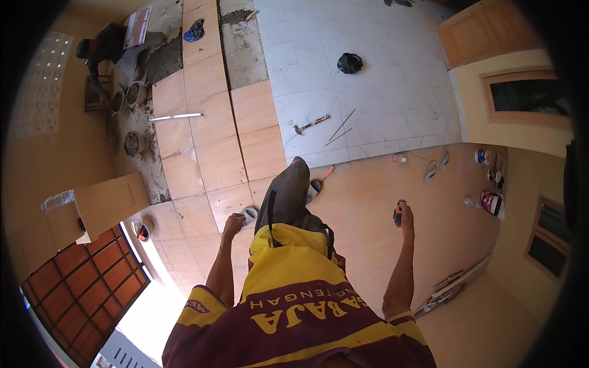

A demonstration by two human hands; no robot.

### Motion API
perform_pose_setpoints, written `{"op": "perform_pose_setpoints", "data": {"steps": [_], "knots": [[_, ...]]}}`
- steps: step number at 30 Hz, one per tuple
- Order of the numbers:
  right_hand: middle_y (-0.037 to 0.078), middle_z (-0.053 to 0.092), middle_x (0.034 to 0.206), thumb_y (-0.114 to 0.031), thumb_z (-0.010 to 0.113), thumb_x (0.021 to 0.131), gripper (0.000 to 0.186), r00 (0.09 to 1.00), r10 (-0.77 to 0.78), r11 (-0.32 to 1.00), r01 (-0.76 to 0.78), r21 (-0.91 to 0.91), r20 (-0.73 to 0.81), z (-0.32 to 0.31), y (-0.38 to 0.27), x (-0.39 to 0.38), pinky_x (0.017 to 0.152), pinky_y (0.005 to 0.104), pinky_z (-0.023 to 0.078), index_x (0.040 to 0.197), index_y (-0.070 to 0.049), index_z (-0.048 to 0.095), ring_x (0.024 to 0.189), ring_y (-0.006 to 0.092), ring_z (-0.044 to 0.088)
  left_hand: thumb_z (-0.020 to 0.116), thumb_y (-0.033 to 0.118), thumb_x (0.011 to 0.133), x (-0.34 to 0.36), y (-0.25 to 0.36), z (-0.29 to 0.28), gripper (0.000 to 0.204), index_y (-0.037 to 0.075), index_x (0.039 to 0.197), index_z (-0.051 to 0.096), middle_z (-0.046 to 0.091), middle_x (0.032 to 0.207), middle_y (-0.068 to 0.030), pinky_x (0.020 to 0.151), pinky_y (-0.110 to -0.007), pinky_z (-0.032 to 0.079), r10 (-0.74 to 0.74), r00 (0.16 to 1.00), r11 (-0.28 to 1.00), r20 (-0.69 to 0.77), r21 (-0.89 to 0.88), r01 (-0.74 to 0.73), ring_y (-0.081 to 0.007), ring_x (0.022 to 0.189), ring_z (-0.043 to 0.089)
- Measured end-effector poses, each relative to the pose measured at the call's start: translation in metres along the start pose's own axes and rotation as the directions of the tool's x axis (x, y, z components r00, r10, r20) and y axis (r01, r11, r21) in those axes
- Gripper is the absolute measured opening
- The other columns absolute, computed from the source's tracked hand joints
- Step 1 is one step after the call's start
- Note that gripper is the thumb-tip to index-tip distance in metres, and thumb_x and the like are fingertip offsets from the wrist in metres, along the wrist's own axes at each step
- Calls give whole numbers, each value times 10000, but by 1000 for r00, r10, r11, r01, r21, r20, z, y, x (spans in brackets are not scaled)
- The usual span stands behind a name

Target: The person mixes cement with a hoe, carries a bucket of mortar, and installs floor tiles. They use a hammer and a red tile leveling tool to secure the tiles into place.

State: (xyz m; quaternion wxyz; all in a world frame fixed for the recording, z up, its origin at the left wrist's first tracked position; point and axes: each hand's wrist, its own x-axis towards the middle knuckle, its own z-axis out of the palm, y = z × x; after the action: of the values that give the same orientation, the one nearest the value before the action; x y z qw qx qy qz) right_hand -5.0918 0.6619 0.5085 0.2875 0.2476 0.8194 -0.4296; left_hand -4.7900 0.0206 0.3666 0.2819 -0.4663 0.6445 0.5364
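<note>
The right hand (407, 214) is clamped on an orange-and-black tool (398, 213), short of the white floor (399, 116)'s near edge; whether the left hand (234, 224) holds anything cannot be told. Likely carrying; moving on calls for steady grip.

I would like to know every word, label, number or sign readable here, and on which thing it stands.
Shirt, chest: large yellow lettering, readable, but wording not copied here.
Left sleeve: short lettering, likewise not copied.
White tub near the right wall: any print too small to read.
Small container: same, too small.
Black-and-orange object in the right hand: no legible text.
</note>
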Motion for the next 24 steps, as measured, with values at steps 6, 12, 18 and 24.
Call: {"op": "perform_pose_setpoints", "data": {"steps": [6,12,18,24], "knots": [[10,597,773,-546,546,1004,457,927,-347,929,361,-86,141,31,-262,111,490,280,450,1077,-102,629,573,106,554,657,236,965,-4,121,50,427,-46,1285,639,757,1086,-163,812,-342,570,136,971,917,-195,-346,-198,-202,909,731],[20,637,891,-536,572,1004,509,840,-354,928,371,41,410,137,-389,138,575,281,492,1220,-81,645,748,105,600,759,281,942,42,358,85,603,0,1425,530,623,1395,-213,1051,-443,530,509,856,838,-91,-172,-517,-363,1296,602],[87,626,1127,-553,603,989,601,769,-294,888,440,-136,567,169,-457,176,819,318,507,1302,-39,593,1026,191,611,856,475,835,4,573,130,1016,8,1554,311,377,1595,-250,1181,-519,430,661,689,749,298,-200,-632,-380,1480,394],[189,626,1181,-619,669,928,783,518,-31,707,616,-348,855,213,-572,237,717,310,571,1327,37,517,1103,222,634,810,509,879,50,621,142,928,-64,1472,383,648,1279,-325,1025,-445,532,545,833,710,-98,-475,-520,-378,1201,668]]}}
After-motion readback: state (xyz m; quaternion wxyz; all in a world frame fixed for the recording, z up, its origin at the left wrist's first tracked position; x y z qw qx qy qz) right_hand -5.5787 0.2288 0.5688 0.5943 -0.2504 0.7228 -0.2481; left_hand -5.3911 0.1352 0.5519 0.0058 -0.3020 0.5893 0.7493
